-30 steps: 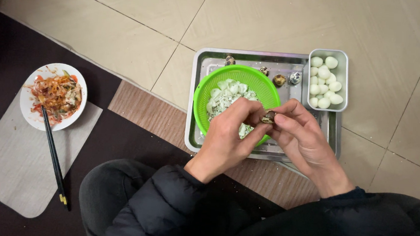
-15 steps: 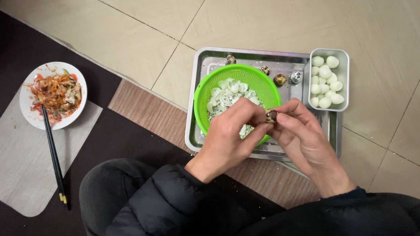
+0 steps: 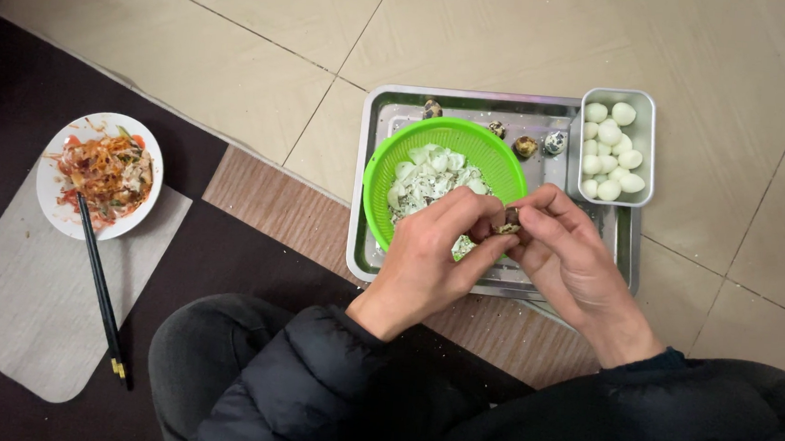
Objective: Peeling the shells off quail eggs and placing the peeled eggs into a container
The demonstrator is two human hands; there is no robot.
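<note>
My left hand [image 3: 435, 252] and my right hand [image 3: 565, 258] meet over the near rim of a green colander [image 3: 397, 160], both pinching one small speckled egg [image 3: 507, 226] between their fingertips. The colander holds pale bits of eggshell [image 3: 429, 177]. It stands in a metal tray [image 3: 362, 246] on the tiled floor. A small metal tin [image 3: 646, 147] with several peeled white eggs [image 3: 608, 153] rests on the tray's far right corner. Several unpeeled speckled eggs [image 3: 525, 146] lie along the tray's far side.
To the left, a white plate of shredded food [image 3: 102, 174] sits on a grey mat [image 3: 21, 313], with black chopsticks [image 3: 100, 286] leaning off its near edge. A dark rug and a brown striped mat [image 3: 263, 210] lie under my knees.
My hands stay together over the colander; the fingers have shifted slightly around the egg, working at its shell.
</note>
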